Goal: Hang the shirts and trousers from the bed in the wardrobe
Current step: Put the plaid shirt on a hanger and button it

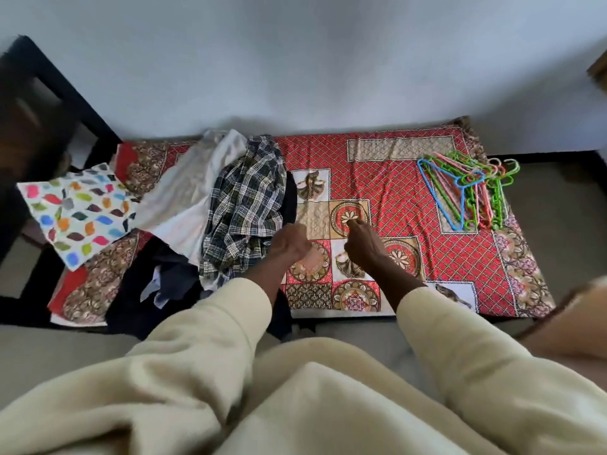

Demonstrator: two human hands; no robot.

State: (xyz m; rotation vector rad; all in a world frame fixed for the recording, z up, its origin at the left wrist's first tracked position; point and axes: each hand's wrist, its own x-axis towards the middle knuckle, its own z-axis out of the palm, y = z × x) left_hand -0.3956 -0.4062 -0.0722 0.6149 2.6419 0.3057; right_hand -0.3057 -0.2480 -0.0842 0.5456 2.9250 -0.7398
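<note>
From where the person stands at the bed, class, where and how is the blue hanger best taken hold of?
Judging by its pose, grip the blue hanger by its hook, which lies on top of the hanger pile pointing toward the bed's right end. The right hand should come from above on that side and lift it clear of the green and pink ones tangled beneath.

A pillow (77,216) in a white cover printed with many-coloured leaf shapes lies at the left end, tilted, just beside the pile of laundry. Behind it stands a dark wooden headboard (36,103). A pale, plain wall (295,60) runs along the far side, and grey floor (558,205) shows at the right.
</note>
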